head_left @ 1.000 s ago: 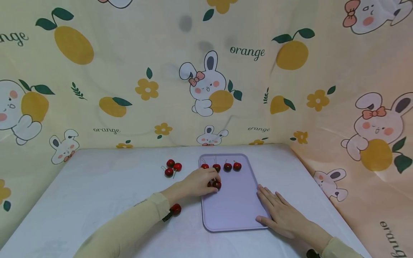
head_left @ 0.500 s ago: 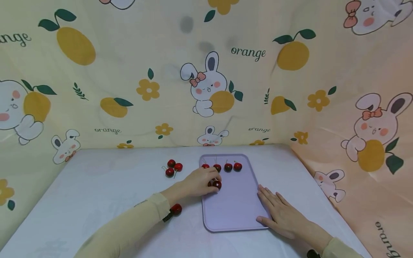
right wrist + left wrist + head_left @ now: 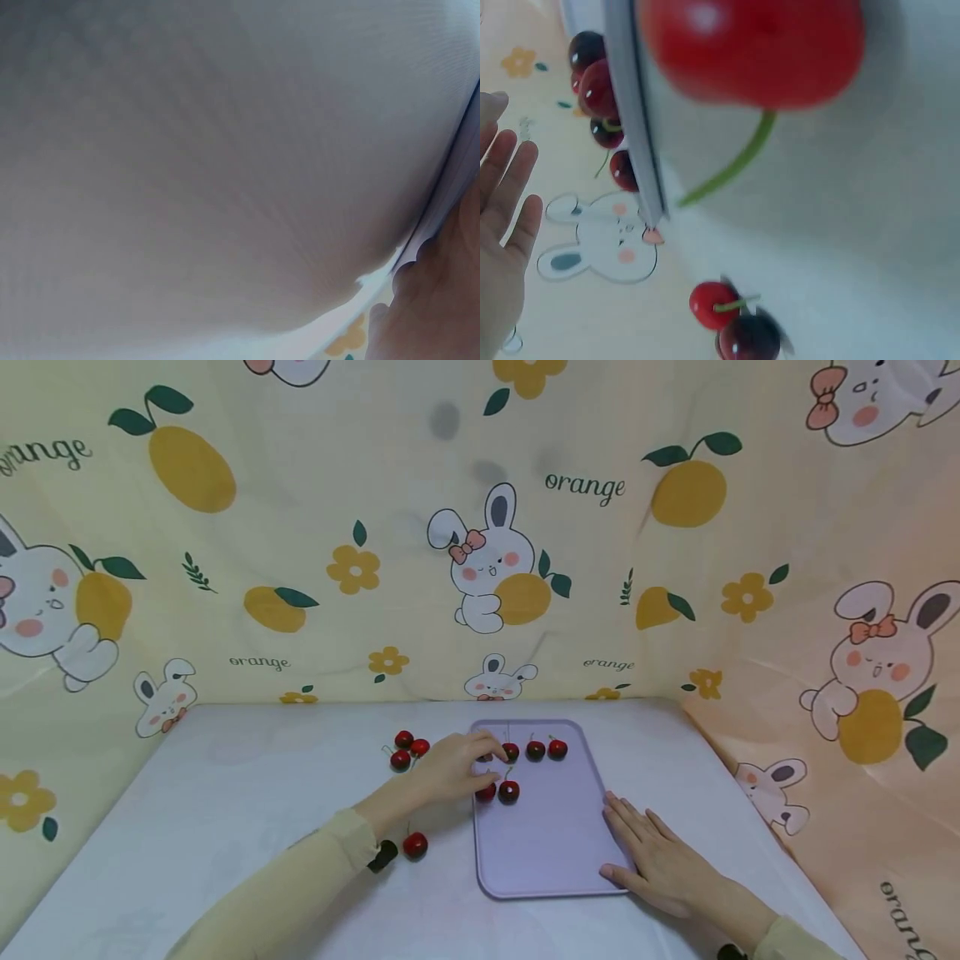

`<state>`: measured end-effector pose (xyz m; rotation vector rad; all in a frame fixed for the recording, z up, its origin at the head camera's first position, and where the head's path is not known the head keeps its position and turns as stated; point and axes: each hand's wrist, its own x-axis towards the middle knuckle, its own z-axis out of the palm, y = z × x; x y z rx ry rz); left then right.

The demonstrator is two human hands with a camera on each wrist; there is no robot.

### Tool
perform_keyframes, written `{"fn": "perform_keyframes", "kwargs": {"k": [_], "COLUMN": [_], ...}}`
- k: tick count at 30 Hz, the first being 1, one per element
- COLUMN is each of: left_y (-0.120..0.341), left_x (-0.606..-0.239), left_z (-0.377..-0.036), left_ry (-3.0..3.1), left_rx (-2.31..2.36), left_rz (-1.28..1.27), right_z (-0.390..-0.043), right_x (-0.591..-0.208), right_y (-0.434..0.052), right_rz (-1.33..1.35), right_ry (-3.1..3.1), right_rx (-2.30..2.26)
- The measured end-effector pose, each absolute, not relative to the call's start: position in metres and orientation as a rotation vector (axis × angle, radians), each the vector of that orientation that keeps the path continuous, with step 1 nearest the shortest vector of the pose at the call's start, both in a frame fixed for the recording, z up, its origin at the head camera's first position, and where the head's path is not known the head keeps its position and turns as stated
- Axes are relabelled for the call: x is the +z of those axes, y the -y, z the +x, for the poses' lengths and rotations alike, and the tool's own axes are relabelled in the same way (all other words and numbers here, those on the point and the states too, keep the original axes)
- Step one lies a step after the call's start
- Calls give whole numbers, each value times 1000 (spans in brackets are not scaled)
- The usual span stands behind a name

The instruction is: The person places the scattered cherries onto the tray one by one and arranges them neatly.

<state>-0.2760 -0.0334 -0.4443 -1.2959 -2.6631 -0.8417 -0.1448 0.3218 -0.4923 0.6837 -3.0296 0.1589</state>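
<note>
My left hand (image 3: 456,767) hovers over the left edge of a lilac tray (image 3: 547,852), its thumb and fingers spread apart with nothing between them. Just below its thumb, two dark red cherries, a left one (image 3: 486,792) and a right one (image 3: 509,791), sit side by side on the tray. Farther back on it stands a row of cherries (image 3: 535,750), its left end partly hidden by the fingers. In the left wrist view the same hand (image 3: 506,202) shows loosely extended fingers. My right hand (image 3: 660,860) rests flat, fingers straight, along the tray's right edge.
On the white table (image 3: 247,827), left of the tray, lies a small cluster of cherries (image 3: 401,761). A single cherry (image 3: 416,846) with an upright stem lies nearer, close to the left wrist. A patterned cloth (image 3: 360,460) hangs behind the table.
My left hand has let go of the cherry in the nearer row and drawn back up and left, its fingers parting. Both cherries there now show. My right hand stays at the tray's edge.
</note>
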Motion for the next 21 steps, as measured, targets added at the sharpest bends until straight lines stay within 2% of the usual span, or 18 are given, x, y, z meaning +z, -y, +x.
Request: {"fn": "perform_keyframes", "kwargs": {"k": [21], "left_y": [110], "left_x": [-446], "left_z": [-254], "left_ry": [2584], "left_rx": [-895], "left_rz": [-1102], "right_z": [-145], "right_x": [-496], "right_y": [-324], "right_rz": [678], "right_ry": [3051], "right_rx": [205]}}
